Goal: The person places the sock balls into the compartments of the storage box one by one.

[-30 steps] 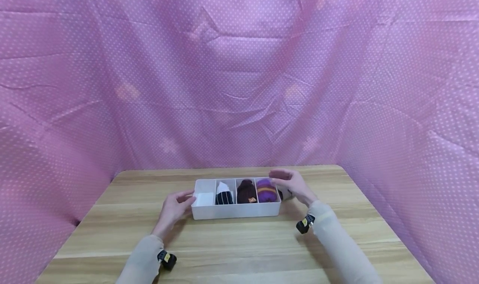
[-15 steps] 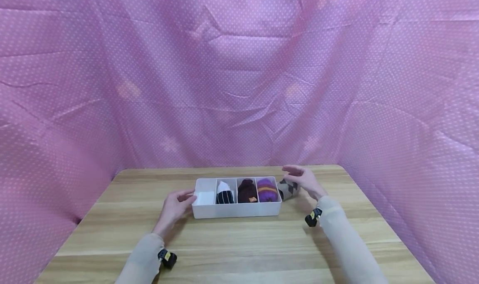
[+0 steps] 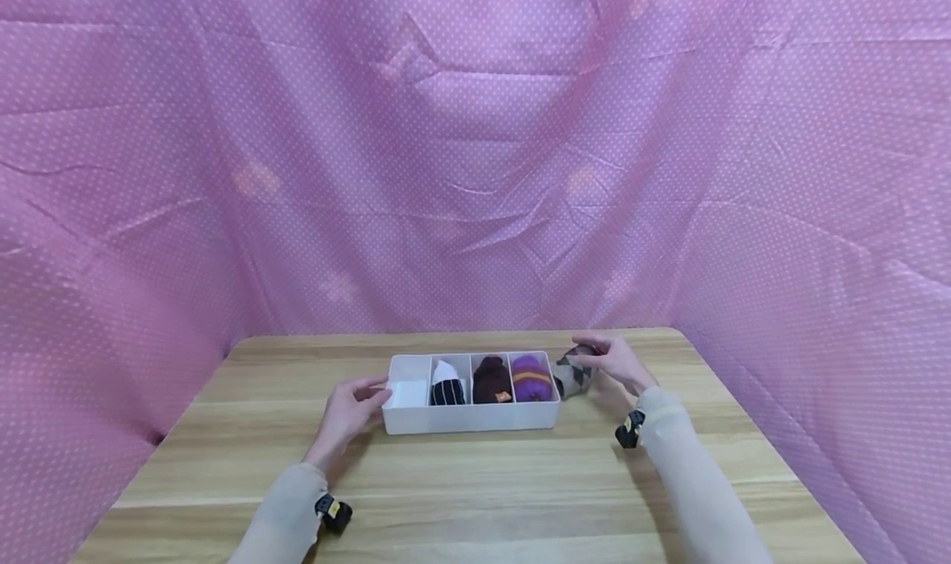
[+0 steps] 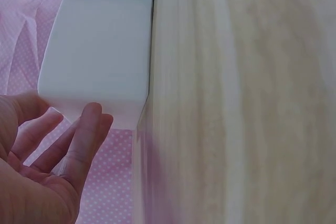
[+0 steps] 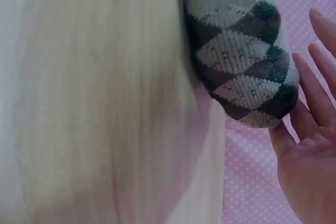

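Note:
A long white divided box (image 3: 471, 420) lies across the table. My left hand (image 3: 349, 411) rests at its left end; in the left wrist view, extended fingers (image 4: 86, 135) touch the end wall. Rolled socks fill three compartments: a black-and-white one (image 3: 447, 389), a dark brown one (image 3: 490, 382) and a purple one (image 3: 532, 380) with an orange stripe. The leftmost compartment holds none. Against the box's right end lies a grey argyle sock (image 3: 574, 379). My right hand (image 3: 618, 366) is at its far right end, loosely spread, fingertips at the sock (image 5: 241, 61) without curling round it.
The wood-grain table (image 3: 475, 498) extends in front of the box and to both sides. A pink dotted cloth (image 3: 475, 176) hangs behind the table and along its sides. Each wrist carries a small black camera (image 3: 333, 514).
My right hand has moved right, from beside the purple sock to the grey argyle sock, which it uncovered on the way. My left hand has stayed at the box's left end.

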### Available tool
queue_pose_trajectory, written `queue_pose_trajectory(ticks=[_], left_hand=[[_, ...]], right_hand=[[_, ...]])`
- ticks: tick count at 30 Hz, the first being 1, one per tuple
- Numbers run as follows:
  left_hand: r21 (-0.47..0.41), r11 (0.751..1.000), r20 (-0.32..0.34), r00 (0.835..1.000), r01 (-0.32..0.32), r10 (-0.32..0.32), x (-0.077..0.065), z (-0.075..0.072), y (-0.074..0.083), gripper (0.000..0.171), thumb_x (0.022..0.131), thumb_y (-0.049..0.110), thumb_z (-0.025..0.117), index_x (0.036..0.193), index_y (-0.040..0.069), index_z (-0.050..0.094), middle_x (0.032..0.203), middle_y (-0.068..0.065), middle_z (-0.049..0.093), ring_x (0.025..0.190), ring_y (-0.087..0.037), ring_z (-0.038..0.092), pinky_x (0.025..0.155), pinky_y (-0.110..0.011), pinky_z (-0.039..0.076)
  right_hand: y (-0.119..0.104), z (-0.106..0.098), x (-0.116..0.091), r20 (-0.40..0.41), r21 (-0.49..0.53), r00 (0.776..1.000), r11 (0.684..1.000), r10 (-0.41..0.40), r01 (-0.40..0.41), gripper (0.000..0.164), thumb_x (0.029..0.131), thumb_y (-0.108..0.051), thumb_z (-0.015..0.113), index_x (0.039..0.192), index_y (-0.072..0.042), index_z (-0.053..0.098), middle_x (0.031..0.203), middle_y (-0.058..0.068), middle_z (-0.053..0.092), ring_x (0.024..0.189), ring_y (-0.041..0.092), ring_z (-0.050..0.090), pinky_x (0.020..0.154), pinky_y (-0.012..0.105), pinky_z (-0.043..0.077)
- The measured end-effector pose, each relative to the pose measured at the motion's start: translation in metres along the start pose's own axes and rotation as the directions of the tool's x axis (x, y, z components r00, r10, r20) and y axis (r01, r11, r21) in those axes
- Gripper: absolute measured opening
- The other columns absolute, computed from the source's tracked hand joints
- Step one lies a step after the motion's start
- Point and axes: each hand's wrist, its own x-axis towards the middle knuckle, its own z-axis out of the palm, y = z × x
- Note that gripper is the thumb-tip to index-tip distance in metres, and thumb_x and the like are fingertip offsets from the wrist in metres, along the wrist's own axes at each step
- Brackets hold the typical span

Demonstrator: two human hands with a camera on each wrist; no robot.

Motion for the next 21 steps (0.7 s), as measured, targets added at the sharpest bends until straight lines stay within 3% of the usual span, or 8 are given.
queue_pose_trajectory(ticks=[12,21], left_hand=[[-0.021,1.0,0.005,1.0,0.017,-0.017,0.002,0.001,0.0,0.041,0.093,0.016,0.067,0.133,0.008,0.061,0.124,-0.021,0.064,0.102,-0.023,0.066,0.087,-0.036,0.061],[-0.055,0.998,0.018,1.0,0.001,0.0,0.006,-0.002,-0.004,0.043,0.092,0.018,0.069,0.133,0.007,0.06,0.12,-0.02,0.065,0.096,-0.022,0.069,0.083,-0.033,0.062]], right_hand=[[0.008,-0.007,-0.005,0.029,-0.077,0.999,0.997,0.035,-0.033,0.063,0.083,-0.023,0.078,0.139,-0.007,0.054,0.141,0.018,0.054,0.135,0.04,0.042,0.118,0.059,0.028],[0.016,-0.009,-0.006,0.027,-0.188,1.0,0.982,0.012,-0.007,0.058,0.085,-0.025,0.076,0.135,-0.004,0.057,0.141,0.022,0.052,0.128,0.039,0.047,0.113,0.058,0.035]])
